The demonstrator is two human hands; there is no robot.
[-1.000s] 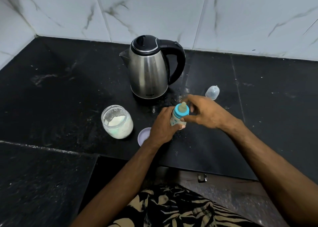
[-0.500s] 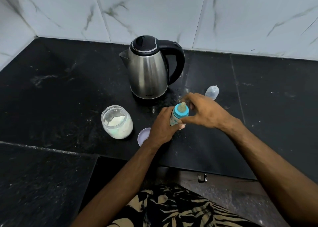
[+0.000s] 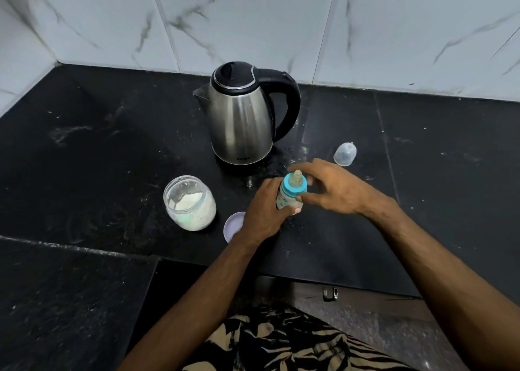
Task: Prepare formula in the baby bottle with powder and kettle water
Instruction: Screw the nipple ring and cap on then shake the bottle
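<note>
A small baby bottle [image 3: 287, 199] stands upright on the black stone counter [image 3: 98, 151], close to the counter's front edge and roughly midway along it, just in front of and to the right of the kettle [image 3: 242, 117]. The left hand [image 3: 263, 211] is wrapped around the bottle's patterned body from the left, fingers curled behind it and the thumb tip pressed against its lower front. The right hand [image 3: 334, 189] comes in from the right with its fingers arched over the top — the thumb and fingertips pinch the blue screw ring [image 3: 291, 189], above which the pale teat [image 3: 297, 177] pokes up between the fingers. The bottle's contents cannot be made out behind the hands. The stainless kettle with its black lid and handle sits toward the back of the counter, spout to the left, handle to the right. An open glass jar [image 3: 190, 203] holding white powder stands left of the hands, near the front edge, tilted a little in this wide view. Its pale lilac lid [image 3: 233, 225] lies flat on the counter between the jar and the left wrist, partly hidden by that wrist. The bottle's clear dome cap [image 3: 345, 154] rests on the counter to the right of the kettle, apart from both hands. Water droplets speckle the stone around the kettle's base.
</note>
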